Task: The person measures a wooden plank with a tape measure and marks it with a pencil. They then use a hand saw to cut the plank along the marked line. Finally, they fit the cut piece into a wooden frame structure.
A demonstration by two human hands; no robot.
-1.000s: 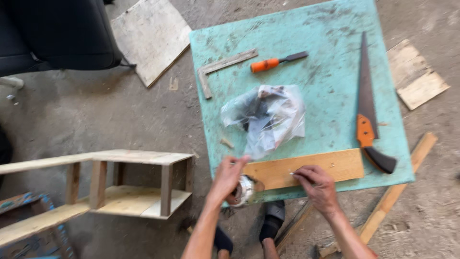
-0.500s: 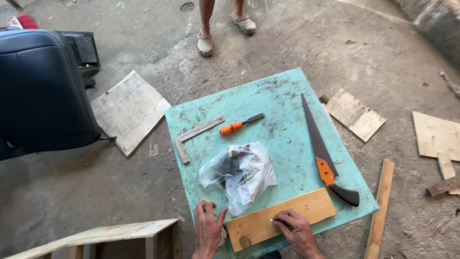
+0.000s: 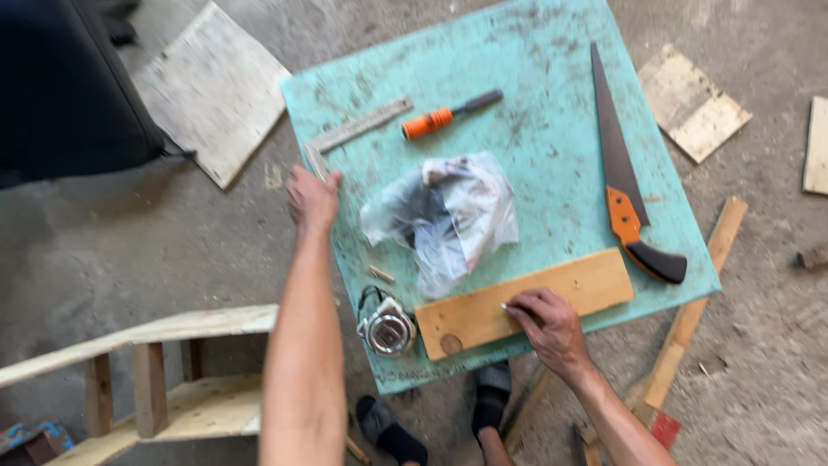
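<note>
Bag (image 3: 444,216) mid-desk, screwdriver (image 3: 435,121) and saw (image 3: 625,185) beyond, tape (image 3: 388,328) by the plank's (image 3: 526,302) left end. Teal desk (image 3: 535,78) scuffed, concrete floor w/ wood scraps. My left hand (image 3: 310,197) sits on the metal square (image 3: 349,134) at the desk's left edge; fingers bent, grip unclear. Right hand (image 3: 548,321) lies loosely on the pale plank — near edge.

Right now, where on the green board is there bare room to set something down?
Free: the strip between the bag and the saw, and the far edge beyond the screwdriver. Crowded: the near edge, with tape measure, plank and right hand.
</note>
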